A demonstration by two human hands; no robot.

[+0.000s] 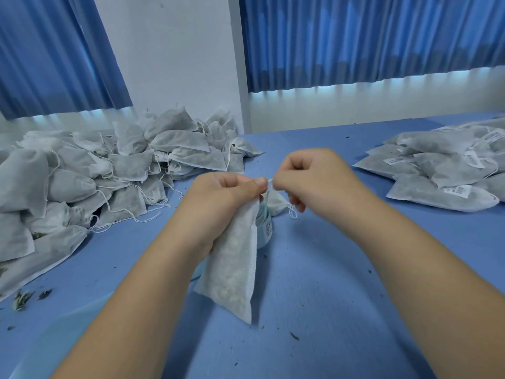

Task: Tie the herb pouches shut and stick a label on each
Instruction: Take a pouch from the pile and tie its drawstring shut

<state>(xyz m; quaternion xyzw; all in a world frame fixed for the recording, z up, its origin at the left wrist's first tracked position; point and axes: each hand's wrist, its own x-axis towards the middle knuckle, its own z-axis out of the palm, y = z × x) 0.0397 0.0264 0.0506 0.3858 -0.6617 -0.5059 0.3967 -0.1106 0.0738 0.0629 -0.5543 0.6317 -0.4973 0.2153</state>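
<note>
**Hands work the neck of a herb pouch**

At centre, the left hand [221, 198] grips the neck of a white, fibrous herb pouch [235, 263] lumpy with filling, above the blue table [328, 283]. The right hand [308, 179] pinches its thin string [293, 212]. Loose-stringed pouches [82, 173] heap at ten o'clock, and barcode-labelled pouches [437, 170] lie flat at two.

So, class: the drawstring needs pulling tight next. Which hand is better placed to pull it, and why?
Right. The right hand pinches the drawstring at the mouth of the pouch, so it can likely pull outward. The left hand grips the neck and is better kept steadying it.
</note>
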